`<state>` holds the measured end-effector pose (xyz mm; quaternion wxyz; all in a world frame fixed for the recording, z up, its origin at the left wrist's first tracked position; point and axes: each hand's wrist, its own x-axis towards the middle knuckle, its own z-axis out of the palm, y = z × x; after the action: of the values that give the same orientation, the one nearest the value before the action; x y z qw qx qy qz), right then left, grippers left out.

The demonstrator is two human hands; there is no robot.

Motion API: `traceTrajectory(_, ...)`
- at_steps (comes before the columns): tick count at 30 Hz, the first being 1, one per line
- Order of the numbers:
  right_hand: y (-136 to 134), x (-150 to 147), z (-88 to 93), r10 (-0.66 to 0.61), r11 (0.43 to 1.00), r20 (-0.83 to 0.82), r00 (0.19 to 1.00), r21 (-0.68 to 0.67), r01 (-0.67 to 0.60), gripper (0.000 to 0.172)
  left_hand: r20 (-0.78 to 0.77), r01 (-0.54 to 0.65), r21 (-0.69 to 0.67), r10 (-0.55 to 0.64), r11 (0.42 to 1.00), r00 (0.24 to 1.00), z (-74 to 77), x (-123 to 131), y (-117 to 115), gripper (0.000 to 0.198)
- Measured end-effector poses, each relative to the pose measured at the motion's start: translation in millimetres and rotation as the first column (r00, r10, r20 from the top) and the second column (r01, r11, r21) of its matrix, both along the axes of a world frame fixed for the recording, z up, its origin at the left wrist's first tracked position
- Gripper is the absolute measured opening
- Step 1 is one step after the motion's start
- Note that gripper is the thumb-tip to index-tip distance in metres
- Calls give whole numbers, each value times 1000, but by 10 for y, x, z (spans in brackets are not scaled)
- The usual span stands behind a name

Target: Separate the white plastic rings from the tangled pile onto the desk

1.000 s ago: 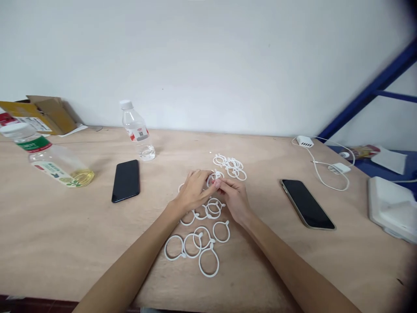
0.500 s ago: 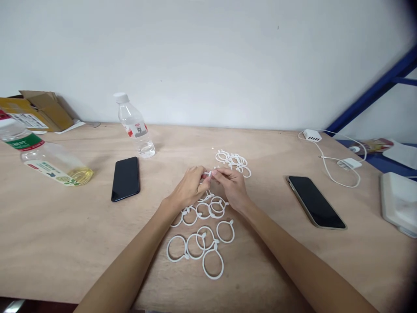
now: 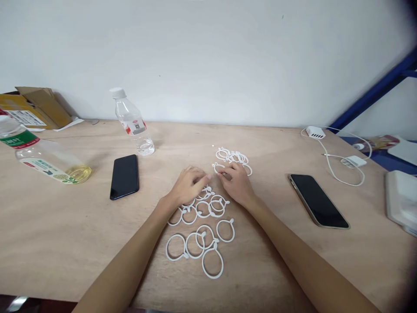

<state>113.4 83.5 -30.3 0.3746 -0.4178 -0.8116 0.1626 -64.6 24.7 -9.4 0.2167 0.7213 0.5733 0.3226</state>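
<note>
Several white curtain rings (image 3: 212,264), each with a small tab, lie in a loose group in front of me. My left hand (image 3: 189,184) rests at the far edge of this group, thumb stretched away from the curled fingers, and I see nothing held in it. Farther back is a smaller pile of white rings (image 3: 239,157). My right hand (image 3: 237,180) is at the near side of that pile, thumb and fingertips pinching the edge of one white ring (image 3: 215,165). The right fingers partly cover that ring.
Two phones lie on the wooden table: a black one (image 3: 124,177) at left and a cased one (image 3: 319,201) at right. A water bottle (image 3: 135,126), an oil bottle (image 3: 48,163) and a cardboard box (image 3: 39,108) stand left. A white charger with cable (image 3: 315,132) sits back right.
My hands were together, holding a small white piece between their fingertips. Now they have parted: the left has come down over the near rings, the right has reached a ring by the far pile.
</note>
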Motion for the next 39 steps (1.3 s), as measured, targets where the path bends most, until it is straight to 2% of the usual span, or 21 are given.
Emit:
traceTrajectory(3, -95, -81, 57, 72, 986, -213, 974, -134, -102, 13, 216, -141, -57, 150, 988, 965, 10, 9, 20, 36)
traceTrajectory(4, -130, -114, 72, 94, 967, -280, 955, -204, -155, 15, 266, -149, -76, 164, 986, 950, 0, 13, 28, 37)
traceTrajectory(7, -223, -204, 87, 139, 877, -434, 890, -363, -314, 22, 401, -73, -104, 109, 992, 909, -58, 27, 48, 39)
traceTrajectory(8, -244, -226, 84, 139, 855, -461, 876, -390, -341, 23, 446, -72, -100, 110, 992, 888, -80, 33, 49, 38)
traceTrajectory(10, -268, -255, 77, 100, 853, -458, 883, -418, -313, 23, 494, -136, -76, 155, 988, 856, -109, 41, 43, 37)
traceTrajectory(14, -273, -279, 84, -9, 868, -440, 898, -450, -211, 22, 346, -263, 28, 237, 964, 908, -96, 41, 1, 15)
traceTrajectory(17, -278, -293, 107, -46, 863, -488, 871, -459, -212, 26, 185, -254, 66, 238, 965, 953, -68, 34, -27, 7)
traceTrajectory(20, -307, -306, 130, -57, 887, -450, 891, -432, -162, 30, 90, -253, 84, 246, 964, 965, -58, 33, -40, 8)
traceTrajectory(23, -339, -308, 127, -13, 889, -427, 904, -419, -185, 30, 92, -302, 88, 294, 949, 951, -56, 43, -46, 9)
traceTrajectory(26, -338, -299, 90, 23, 859, -444, 895, -450, -245, 34, 145, -339, 81, 325, 937, 935, -38, 59, -52, 9)
traceTrajectory(29, -298, -284, 56, 7, 856, -498, 867, -445, -263, 27, 153, -331, 89, 315, 940, 937, 16, 66, -59, 8)
traceTrajectory(32, -257, -268, 57, -11, 882, -565, 825, -394, -258, 19, 126, -274, 82, 263, 958, 957, 93, 53, -61, 16)
traceTrajectory(35, -259, -259, 82, -8, 882, -622, 783, -374, -288, 16, 91, -230, 38, 226, 972, 970, 140, 42, -58, 33)
traceTrajectory(37, -288, -256, 97, 12, 907, -612, 791, -326, -266, 15, -1, -235, 5, 235, 972, 972, 141, 50, -58, 45)
traceTrajectory(39, -326, -254, 103, 26, 952, -564, 825, -239, -193, 14, -91, -228, -27, 224, 973, 970, 127, 73, -62, 53)
